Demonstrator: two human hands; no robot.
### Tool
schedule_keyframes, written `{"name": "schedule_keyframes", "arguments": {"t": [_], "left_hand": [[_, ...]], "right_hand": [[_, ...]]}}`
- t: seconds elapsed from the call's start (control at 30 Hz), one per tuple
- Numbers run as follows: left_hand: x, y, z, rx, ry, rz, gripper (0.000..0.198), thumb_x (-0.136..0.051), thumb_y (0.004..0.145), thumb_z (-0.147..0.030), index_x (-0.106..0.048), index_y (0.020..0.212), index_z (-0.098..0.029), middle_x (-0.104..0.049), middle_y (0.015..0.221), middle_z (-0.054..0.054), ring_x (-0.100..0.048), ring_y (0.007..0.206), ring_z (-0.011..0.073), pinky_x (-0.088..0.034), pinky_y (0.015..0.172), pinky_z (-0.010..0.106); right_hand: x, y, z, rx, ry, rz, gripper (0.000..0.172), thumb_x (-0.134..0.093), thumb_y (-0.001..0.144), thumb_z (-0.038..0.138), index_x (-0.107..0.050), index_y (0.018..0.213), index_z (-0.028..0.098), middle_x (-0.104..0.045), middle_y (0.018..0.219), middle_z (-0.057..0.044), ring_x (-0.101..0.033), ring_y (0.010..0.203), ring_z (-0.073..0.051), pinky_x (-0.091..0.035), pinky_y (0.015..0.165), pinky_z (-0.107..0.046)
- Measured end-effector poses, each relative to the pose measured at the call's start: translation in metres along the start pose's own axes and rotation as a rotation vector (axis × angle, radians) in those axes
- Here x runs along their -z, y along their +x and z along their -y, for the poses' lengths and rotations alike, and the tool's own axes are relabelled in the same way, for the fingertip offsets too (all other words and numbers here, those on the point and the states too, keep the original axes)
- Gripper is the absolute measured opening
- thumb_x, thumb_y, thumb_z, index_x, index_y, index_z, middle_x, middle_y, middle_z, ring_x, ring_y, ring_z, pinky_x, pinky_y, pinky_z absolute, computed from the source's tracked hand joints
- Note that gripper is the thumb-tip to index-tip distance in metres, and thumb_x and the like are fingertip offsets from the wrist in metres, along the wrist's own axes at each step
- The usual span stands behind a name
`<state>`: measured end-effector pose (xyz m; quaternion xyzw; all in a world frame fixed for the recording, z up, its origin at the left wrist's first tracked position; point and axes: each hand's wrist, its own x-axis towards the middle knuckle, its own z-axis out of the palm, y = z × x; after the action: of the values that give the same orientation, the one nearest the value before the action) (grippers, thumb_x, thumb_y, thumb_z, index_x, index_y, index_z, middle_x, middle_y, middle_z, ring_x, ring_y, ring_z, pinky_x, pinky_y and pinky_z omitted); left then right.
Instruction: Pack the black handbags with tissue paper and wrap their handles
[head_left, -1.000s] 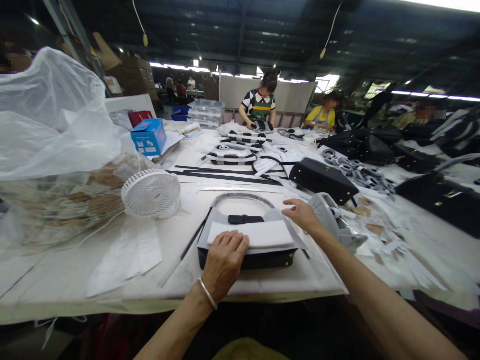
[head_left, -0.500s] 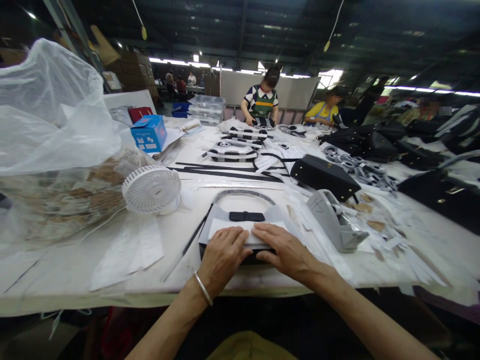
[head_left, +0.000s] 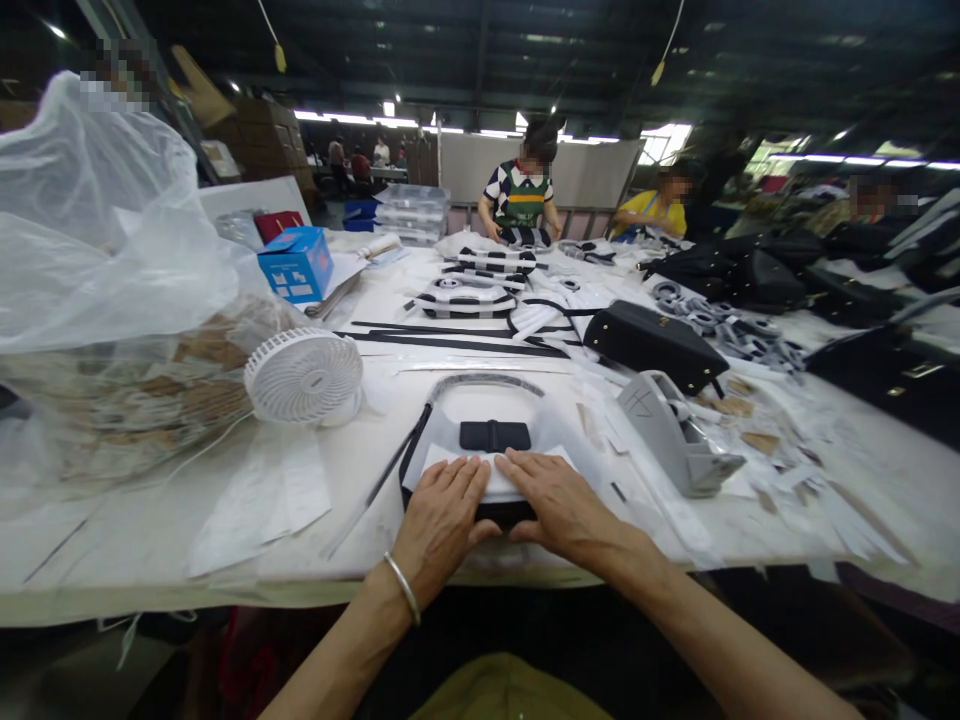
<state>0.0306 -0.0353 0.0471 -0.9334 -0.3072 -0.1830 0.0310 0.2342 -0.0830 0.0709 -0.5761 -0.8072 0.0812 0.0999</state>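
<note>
A black handbag (head_left: 504, 513) lies near the table's front edge, its handle (head_left: 487, 381) in clear wrapping arching away from me. White sheet paper (head_left: 504, 484) covers much of its upper face, and a black tab (head_left: 494, 436) shows beyond the paper. My left hand (head_left: 446, 510) lies on the paper's left part, fingers stretched forward, thumb toward the bag's near side. On the right part my right hand (head_left: 559, 505) rests the same way, fingers extended. Both hands press from above, and their fingertips nearly meet at the middle. What lies under the palms is hidden.
A white fan (head_left: 304, 377) and a large clear bag of scraps (head_left: 150, 400) stand left. To the right are a grey tape dispenser (head_left: 671, 435), a black bag (head_left: 652, 345) and paper scraps. Black strips (head_left: 457, 343) lie beyond. A person (head_left: 521, 195) works across the table.
More of the black tab shows now, and the paper's far edge sits nearer to me. Both hands have shifted slightly toward me, staying on the paper.
</note>
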Motion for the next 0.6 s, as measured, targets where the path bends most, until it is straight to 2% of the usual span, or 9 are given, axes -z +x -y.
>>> {"name": "schedule_keyframes", "arguments": {"t": [0.13, 0.33, 0.43, 0.6], "left_hand": [[-0.002, -0.008, -0.004, 0.001, 0.004, 0.088, 0.085, -0.084, 0.069, -0.03, -0.039, 0.14, -0.015, -0.055, 0.139, 0.016, -0.053, 0.125, 0.031, -0.04, 0.105, 0.047], [-0.011, -0.015, -0.005, -0.001, -0.004, 0.105, 0.081, -0.077, 0.07, -0.012, -0.039, 0.14, -0.017, -0.055, 0.139, 0.015, -0.052, 0.127, 0.03, -0.038, 0.107, 0.047], [-0.008, -0.013, -0.003, -0.018, -0.003, 0.099, 0.078, -0.079, 0.069, -0.013, -0.041, 0.137, -0.015, -0.056, 0.137, 0.015, -0.053, 0.125, 0.0303, -0.04, 0.105, 0.046], [0.011, 0.007, -0.004, -0.013, 0.015, 0.153, 0.065, -0.076, 0.075, -0.018, -0.045, 0.132, -0.014, -0.062, 0.127, 0.015, -0.061, 0.112, 0.0281, -0.048, 0.091, 0.043]], "right_hand": [[-0.009, -0.004, 0.004, -0.002, -0.051, 0.021, 0.094, -0.087, 0.059, 0.025, -0.044, 0.142, 0.017, -0.048, 0.143, -0.021, -0.051, 0.125, -0.036, -0.042, 0.101, -0.05], [-0.022, -0.008, 0.006, 0.015, -0.082, -0.024, 0.096, -0.084, 0.058, 0.014, -0.041, 0.144, 0.019, -0.048, 0.143, -0.02, -0.051, 0.125, -0.035, -0.04, 0.102, -0.049], [-0.018, -0.007, 0.005, 0.02, -0.07, 0.002, 0.092, -0.084, 0.06, 0.019, -0.042, 0.142, 0.015, -0.048, 0.143, -0.021, -0.05, 0.125, -0.036, -0.04, 0.102, -0.049], [0.004, 0.0, 0.001, 0.089, -0.081, 0.031, 0.076, -0.077, 0.072, 0.032, -0.046, 0.139, 0.013, -0.055, 0.136, -0.019, -0.056, 0.118, -0.032, -0.042, 0.098, -0.046]]}}
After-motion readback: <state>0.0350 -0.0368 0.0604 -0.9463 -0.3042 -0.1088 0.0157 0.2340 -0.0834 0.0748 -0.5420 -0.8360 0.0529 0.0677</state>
